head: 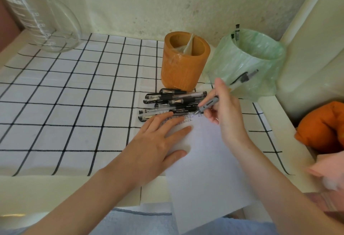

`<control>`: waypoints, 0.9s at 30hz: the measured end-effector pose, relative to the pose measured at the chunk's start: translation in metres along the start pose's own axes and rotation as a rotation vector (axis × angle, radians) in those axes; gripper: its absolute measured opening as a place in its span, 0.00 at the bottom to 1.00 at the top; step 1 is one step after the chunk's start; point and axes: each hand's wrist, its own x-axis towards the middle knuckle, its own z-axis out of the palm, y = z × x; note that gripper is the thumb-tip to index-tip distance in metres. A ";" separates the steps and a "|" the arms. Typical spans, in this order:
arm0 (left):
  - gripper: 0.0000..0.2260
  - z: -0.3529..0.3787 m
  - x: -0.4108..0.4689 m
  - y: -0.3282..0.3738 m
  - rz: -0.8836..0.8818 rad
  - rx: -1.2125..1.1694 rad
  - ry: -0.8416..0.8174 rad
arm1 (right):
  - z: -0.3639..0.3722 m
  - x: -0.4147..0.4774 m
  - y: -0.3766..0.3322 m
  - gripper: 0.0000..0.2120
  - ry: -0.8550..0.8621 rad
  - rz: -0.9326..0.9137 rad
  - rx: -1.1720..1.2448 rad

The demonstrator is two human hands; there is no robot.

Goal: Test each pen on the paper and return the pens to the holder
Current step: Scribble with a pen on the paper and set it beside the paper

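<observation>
Though aslant, grey pen (208, 104) in grip of right hand (224, 110)

glass beaker (42, 20): cut off top-left | paper (204, 160): marks too small to read | orange cloth (323, 124): cut off right

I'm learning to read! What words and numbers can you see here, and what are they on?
Nothing is clear enough to quote.
Clear glass jug: white scale print, blurred.
Clear black-capped gel pens: white barrel print, too small.
White paper sheet: tiny pen marks, too small.
Black pen top in green plastic bag: label, blurred.
Grey pen in right hand: no print visible.
</observation>
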 end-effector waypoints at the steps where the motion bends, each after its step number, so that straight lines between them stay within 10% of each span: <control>1: 0.24 0.000 0.000 0.000 -0.002 -0.002 -0.002 | -0.002 0.000 -0.006 0.28 -0.054 0.011 0.026; 6: 0.24 0.001 0.000 0.000 0.007 0.005 0.000 | -0.011 -0.001 -0.023 0.09 -0.225 0.035 0.323; 15: 0.18 -0.001 0.001 -0.005 0.023 -0.118 0.106 | -0.015 -0.003 -0.036 0.29 -0.444 0.304 0.629; 22: 0.14 0.000 0.002 -0.010 0.007 -0.150 0.194 | -0.016 0.004 -0.031 0.15 -0.519 0.296 0.929; 27: 0.14 0.000 0.004 -0.010 0.010 -0.167 0.250 | -0.021 0.008 -0.025 0.23 -0.429 0.431 0.967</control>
